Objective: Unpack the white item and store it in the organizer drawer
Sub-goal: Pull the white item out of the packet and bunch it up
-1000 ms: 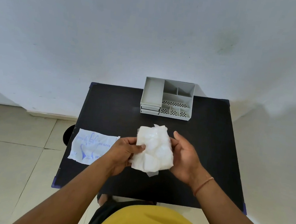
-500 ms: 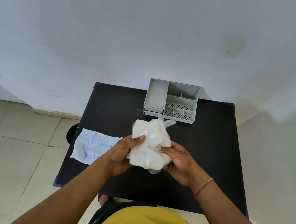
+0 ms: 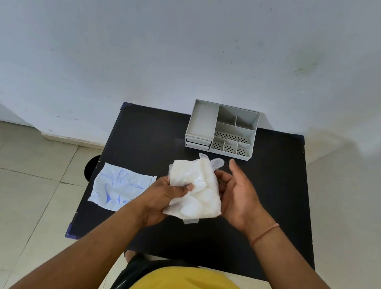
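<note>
A crumpled white wad of thin plastic gloves (image 3: 198, 187) is held above the black table (image 3: 273, 200). My left hand (image 3: 165, 196) grips its left side, thumb pressed on top. My right hand (image 3: 238, 194) cups its right side with the fingers spread and the palm against the wad. Glove fingertips stick out at the wad's top. The grey organizer (image 3: 222, 130) stands at the table's far edge, with open compartments on top and two shut drawers low on its left front.
The flat, printed glove wrapper (image 3: 121, 187) lies on the table's left edge, partly overhanging it. A white wall rises behind the table. Tiled floor lies to the left, with a dark round object (image 3: 92, 165) under the table's left edge.
My right hand has opened from a pinch at the wad's lower side to a flat cupping hold along its right side. The wad has spread slightly wider.
</note>
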`<action>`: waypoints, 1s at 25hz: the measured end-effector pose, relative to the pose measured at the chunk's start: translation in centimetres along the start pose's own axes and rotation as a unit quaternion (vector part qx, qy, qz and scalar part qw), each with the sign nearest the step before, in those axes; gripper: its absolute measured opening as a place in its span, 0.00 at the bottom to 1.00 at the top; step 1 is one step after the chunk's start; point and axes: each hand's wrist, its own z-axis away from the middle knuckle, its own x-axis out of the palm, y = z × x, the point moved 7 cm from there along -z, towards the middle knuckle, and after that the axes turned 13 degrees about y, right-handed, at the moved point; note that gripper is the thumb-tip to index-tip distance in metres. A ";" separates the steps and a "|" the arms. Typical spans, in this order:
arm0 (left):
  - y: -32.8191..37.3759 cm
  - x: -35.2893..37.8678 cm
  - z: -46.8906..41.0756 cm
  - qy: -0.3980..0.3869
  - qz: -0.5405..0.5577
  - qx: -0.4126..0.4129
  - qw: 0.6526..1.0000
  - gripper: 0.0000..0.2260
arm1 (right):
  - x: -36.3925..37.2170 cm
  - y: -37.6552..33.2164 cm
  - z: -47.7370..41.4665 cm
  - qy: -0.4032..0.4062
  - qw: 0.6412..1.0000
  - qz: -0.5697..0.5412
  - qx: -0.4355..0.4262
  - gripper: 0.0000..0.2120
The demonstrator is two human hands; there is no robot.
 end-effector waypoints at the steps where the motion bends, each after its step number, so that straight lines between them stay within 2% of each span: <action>1: 0.1 0.2 0.0 -0.008 -0.010 0.001 1.000 0.20 | 0.4 -0.3 -0.1 -0.004 1.000 -0.011 0.008 0.28; 4: 0.3 0.6 -0.3 -0.021 -0.055 0.016 0.998 0.23 | 1.2 -0.7 0.1 -0.030 0.997 0.064 -0.010 0.16; 7: 0.6 0.8 -0.7 -0.022 -0.089 0.033 0.995 0.22 | 0.6 -1.2 0.2 -0.011 0.980 0.186 -0.072 0.18; 9: 0.5 0.8 -0.9 -0.018 -0.078 0.027 0.996 0.21 | 0.4 -1.7 0.2 0.016 0.969 0.214 -0.122 0.15; 13: 0.5 1.0 -0.8 -0.009 -0.091 0.028 0.995 0.21 | 0.2 -2.3 0.6 0.045 0.957 0.217 -0.189 0.12; 15: 0.6 1.0 -0.8 0.010 -0.083 0.044 0.996 0.24 | 0.0 -2.0 0.7 0.038 0.965 0.192 -0.173 0.15; 17: 0.8 0.8 -0.9 0.037 -0.048 0.055 0.997 0.25 | -0.1 -0.8 0.8 0.012 0.980 0.159 -0.116 0.18; 20: 0.6 1.0 -0.6 0.069 -0.028 0.067 0.995 0.19 | -0.1 0.9 1.2 -0.014 0.990 0.123 -0.067 0.16; 23: 0.8 0.9 -0.4 0.142 -0.078 0.089 0.983 0.14 | 0.1 0.9 1.4 0.030 0.989 0.110 -0.098 0.13; 25: 1.6 1.0 -0.2 0.150 -0.114 0.095 0.978 0.16 | 0.1 0.6 1.5 0.053 0.985 0.117 -0.115 0.12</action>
